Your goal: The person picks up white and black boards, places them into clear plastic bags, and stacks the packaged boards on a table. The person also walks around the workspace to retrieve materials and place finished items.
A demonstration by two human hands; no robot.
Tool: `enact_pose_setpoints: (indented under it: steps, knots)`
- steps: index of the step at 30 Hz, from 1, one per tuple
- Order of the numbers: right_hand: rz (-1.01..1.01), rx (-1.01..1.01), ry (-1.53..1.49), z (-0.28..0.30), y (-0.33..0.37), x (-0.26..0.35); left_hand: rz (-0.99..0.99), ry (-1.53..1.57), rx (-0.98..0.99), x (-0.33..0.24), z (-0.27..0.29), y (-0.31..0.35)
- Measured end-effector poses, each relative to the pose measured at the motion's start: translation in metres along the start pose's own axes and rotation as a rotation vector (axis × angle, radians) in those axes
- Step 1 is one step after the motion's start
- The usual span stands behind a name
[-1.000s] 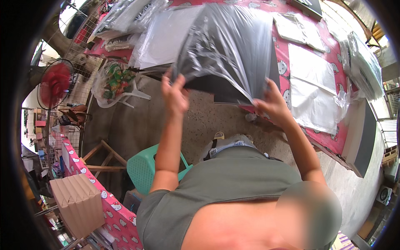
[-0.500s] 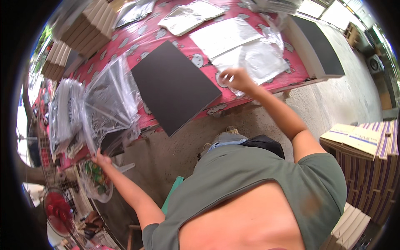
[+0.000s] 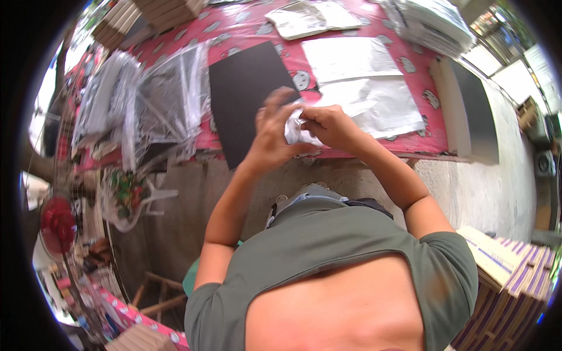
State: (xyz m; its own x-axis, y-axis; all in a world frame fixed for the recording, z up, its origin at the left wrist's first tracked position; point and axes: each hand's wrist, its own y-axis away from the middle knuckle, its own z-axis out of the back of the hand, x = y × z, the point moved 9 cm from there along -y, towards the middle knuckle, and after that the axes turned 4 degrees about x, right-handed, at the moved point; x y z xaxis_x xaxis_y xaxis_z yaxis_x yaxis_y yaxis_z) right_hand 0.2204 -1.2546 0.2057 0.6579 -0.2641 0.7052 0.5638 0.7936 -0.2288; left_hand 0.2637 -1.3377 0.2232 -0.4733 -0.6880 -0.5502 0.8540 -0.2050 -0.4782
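My right hand [image 3: 332, 126] is closed, with its fingertips pinching a crumpled corner of a white plastic sheet or bag [image 3: 374, 99] that lies flat on the table. My left hand [image 3: 270, 134] is right beside it, smeared by motion, its fingers and thumb spread around the lifted corner. Whether the left fingers touch the plastic I cannot tell. Behind that hand a flat black board [image 3: 246, 76] lies on the table, its near end partly covered by the hand and wrist.
A pink patterned cloth [image 3: 430, 140] covers the table. Clear plastic bags [image 3: 170, 99] and a wrapped stack [image 3: 105, 105] lie left. Farther back are a folded white piece [image 3: 313, 19] and wrapped packs [image 3: 430, 23]. A black-faced block [image 3: 468, 111] stands right; cartons [image 3: 503, 263] are stacked near my right elbow.
My left hand has come from the clear bags at the left to my right hand. The right hand now pinches the white plastic's near corner. My view has shifted, and the board appears turned.
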Motion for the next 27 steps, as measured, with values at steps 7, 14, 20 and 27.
enact_pose_setpoints:
  steps: [7,14,20,27]
  knots:
    - [0.100,-0.290,0.141,0.090,-0.005,0.009,0.638,0.460,-0.152,0.047,0.038,0.024]
    - [0.059,-0.348,0.141,0.085,-0.018,0.004,0.470,1.461,-0.531,0.070,0.039,0.037]
    - [-0.139,-0.384,-0.192,0.080,-0.022,-0.006,0.338,1.564,-0.360,0.047,0.038,0.035]
    - [0.108,-0.329,-0.088,0.062,-0.024,0.021,0.418,0.925,-0.719,0.065,0.083,0.057]
